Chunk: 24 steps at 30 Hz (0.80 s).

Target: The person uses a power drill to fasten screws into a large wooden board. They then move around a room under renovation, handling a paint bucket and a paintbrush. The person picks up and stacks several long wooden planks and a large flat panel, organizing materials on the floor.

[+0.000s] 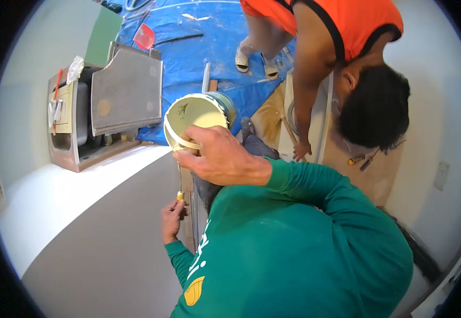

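Note:
My right hand [220, 156] grips the cream strap handle at the near rim of a round bucket [209, 113]. Its opening faces up, and pale yellow coating covers the inside. A pale green curved side [223, 103] shows behind the rim; whether it belongs to the same bucket I cannot tell. Lower down, beside the grey-white wall, my left hand [173, 218] is closed around a yellow-handled tool [180, 196]. From that handle a thin metal rod runs up toward the bucket. The far end of the tool is hidden by my right hand and the bucket.
A co-worker in an orange top [342, 21] bends at the right, one hand [301, 151] on a board. Screwdrivers [367, 160] lie nearby. A grey metal cabinet [127, 91] stands left; a red dustpan [144, 36] rests on the blue tarp [180, 58].

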Tool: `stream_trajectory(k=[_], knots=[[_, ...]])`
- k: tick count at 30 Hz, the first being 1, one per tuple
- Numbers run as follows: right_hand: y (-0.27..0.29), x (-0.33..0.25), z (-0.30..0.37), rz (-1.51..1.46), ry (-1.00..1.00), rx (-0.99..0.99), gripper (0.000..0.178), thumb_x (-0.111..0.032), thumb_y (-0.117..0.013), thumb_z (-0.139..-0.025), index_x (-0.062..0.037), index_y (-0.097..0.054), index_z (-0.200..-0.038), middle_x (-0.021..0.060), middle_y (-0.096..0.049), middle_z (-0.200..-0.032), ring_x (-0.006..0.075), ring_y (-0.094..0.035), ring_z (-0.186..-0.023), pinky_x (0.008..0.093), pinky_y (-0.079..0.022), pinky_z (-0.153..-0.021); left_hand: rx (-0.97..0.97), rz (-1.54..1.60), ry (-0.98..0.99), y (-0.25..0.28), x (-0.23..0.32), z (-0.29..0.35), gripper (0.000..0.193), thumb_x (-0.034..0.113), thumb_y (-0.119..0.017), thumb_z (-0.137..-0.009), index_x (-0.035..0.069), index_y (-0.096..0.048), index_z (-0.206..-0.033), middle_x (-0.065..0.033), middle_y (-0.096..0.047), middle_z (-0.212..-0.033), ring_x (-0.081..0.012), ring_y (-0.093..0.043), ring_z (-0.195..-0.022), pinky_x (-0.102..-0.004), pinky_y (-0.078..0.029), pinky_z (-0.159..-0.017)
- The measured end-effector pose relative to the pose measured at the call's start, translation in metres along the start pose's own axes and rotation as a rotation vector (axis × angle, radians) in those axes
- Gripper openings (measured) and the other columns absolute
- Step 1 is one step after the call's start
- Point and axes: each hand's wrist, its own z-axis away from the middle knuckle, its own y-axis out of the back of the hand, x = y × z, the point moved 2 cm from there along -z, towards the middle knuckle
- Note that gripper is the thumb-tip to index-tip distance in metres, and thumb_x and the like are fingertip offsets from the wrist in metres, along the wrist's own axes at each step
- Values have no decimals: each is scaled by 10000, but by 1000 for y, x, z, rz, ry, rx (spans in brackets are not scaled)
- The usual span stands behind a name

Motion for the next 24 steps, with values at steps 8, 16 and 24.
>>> stream_trajectory(k=[8,16,24], knots=[[32,-29,-119,-115,-16,166,337,-273,-722,-916,59,-672,-943,298,-704,-826,475,-702,-805,503,-549,-752,-13,-94,-137,45,140,-92,287,275,-702,-1004,-4,-768,-1007,-26,-675,-739,-91,-626,-646,-255,-417,-580],[34,19,-293,-3,-122,352,379,-310,-706,-933,62,-634,-917,296,-656,-818,483,-630,-768,530,-486,-727,-287,-233,-162,113,260,-286,313,279,-740,-995,-1,-776,-1131,-19,-721,-856,-92,-625,-663,-262,-504,-649],[29,36,-437,-64,-433,582,348,-287,-713,-973,55,-720,-1039,114,-711,-786,139,-636,-727,354,-509,-663,-511,-399,-308,178,431,-469,404,320,-706,-1021,-18,-749,-1237,-15,-704,-884,-107,-632,-707,-294,-534,-645]])
